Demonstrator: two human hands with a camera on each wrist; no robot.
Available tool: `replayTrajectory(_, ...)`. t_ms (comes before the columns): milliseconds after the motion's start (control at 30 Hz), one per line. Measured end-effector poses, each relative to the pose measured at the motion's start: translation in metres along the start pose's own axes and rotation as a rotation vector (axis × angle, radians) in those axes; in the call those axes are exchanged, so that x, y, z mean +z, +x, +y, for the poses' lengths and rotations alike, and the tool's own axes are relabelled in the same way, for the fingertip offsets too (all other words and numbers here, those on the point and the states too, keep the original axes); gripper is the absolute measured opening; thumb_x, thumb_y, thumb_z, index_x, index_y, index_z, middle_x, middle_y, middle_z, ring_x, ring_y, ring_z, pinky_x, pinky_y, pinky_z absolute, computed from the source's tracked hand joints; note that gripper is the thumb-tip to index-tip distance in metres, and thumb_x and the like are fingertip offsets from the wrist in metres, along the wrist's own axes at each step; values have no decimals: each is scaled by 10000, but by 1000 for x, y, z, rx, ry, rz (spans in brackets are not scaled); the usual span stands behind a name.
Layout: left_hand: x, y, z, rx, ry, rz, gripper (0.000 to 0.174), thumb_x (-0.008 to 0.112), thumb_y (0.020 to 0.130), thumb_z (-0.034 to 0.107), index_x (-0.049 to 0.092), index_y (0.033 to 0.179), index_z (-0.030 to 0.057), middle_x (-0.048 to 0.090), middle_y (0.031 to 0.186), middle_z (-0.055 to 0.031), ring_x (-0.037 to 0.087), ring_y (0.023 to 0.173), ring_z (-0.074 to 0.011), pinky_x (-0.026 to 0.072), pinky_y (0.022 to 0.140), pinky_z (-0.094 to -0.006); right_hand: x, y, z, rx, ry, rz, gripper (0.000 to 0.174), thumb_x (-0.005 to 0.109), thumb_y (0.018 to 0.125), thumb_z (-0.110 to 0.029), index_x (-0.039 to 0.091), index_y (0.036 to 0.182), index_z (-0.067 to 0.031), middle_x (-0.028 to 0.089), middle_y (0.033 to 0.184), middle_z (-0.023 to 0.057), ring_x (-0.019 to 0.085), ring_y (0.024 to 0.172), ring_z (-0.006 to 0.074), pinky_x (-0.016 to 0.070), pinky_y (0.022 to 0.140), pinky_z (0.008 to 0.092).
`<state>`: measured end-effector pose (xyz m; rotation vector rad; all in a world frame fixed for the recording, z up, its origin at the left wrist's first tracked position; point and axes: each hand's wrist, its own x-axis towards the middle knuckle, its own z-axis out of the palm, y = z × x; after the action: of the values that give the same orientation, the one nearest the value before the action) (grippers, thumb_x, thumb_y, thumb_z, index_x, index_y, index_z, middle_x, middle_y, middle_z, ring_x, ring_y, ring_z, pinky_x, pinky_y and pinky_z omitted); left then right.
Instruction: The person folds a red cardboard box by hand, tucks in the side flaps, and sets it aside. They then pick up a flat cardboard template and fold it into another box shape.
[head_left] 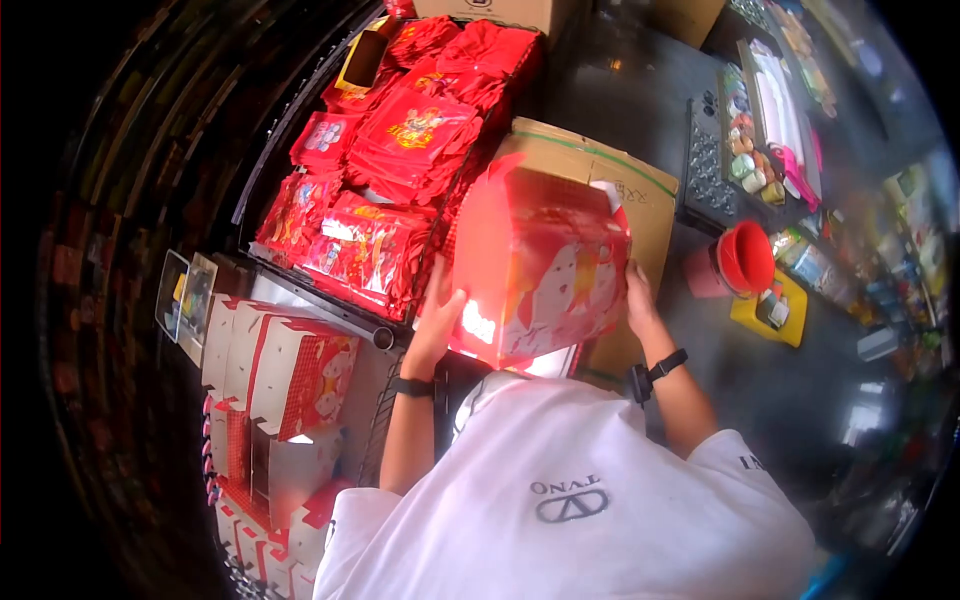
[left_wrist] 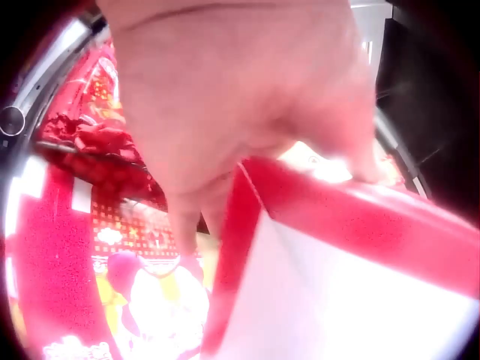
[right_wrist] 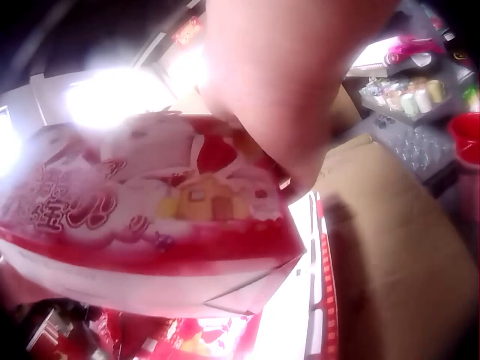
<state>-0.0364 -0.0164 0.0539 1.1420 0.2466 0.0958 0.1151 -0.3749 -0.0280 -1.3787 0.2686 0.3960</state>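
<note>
– White-red cartons (head_left: pixel 285 370) are stacked at far left. What's next?

– Rack (head_left: pixel 340 315), set just up and right of them. It is filled with red packets (head_left: pixel 415 125), heaped in overlapping piles. Yellow box (head_left: pixel 362 62) is perched among them, near the far left corner.

– Left hand (head_left: pixel 436 318) state?

– Grasping. Red box (head_left: pixel 565 290) is held by it at the left side; in the left wrist view a corner is straddled by the fingers.

– Red box position?

– Between both hands, tilted, in front of the white shirt (head_left: pixel 570 470) and just right of the packets. Printed figures are shown on one face; a white panel is exposed in the left wrist view.

– Right hand (head_left: pixel 640 300)?

– Grasping too. Red box is held at its right edge; fingertips are mostly hidden. Dark band (head_left: pixel 667 365) is worn on that wrist.

– Behind it?

– Big carton (head_left: pixel 650 205), partly covered by the red box. Whether they touch can't be told.

– Far right?

– Red bucket (head_left: pixel 748 258) is placed well apart from the hands, with a yellow tray (head_left: pixel 790 325) just beside it.
</note>
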Motion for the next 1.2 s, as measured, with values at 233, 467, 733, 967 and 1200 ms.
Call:
replayTrajectory(233,6,-46,31,-238,88,-377,762,716,987,160,304,1614,29,507,1506,-91,499,1364,-186,433,1122,-351,50,-6,36,74,-95,-206,451,438,1107,-424,658,1278,-69,708,1099,43,656,920,148,535,811,329)
replayTrajectory(467,-13,-51,30,-143,-45,-354,807,717,956,32,295,1643,61,488,1546,-106,511,1372,-200,468,1091,-363,49,-3,47,-1,-180,-61,316,486,1100,-234,633,1334,-81,697,1158,15,653,952,126,528,812,280)
replayTrajectory(733,-39,-66,2,153,433,62,641,600,1052,96,318,1625,34,494,1518,-114,523,1335,-185,448,1101,-349,34,-60,33,-132,-251,-20,357,551,1090,-187,593,1406,-26,693,1207,18,647,1075,120,513,945,280)
replayTrajectory(967,-5,-131,-4,-16,324,52,696,569,1048,97,216,1642,21,416,1564,-152,473,1403,-216,386,1172,-369,-1,-101,46,-225,-169,-76,351,649,1029,-80,589,1354,41,678,1246,66,650,1084,124,520,951,284)
replayTrajectory(1200,23,-204,-28,-95,433,205,506,615,1007,-24,438,1480,-16,655,1306,-108,647,1200,-190,512,1022,-320,-28,-144,68,-124,18,-259,276,710,964,1,582,1208,3,677,1167,82,655,1106,142,559,915,285)
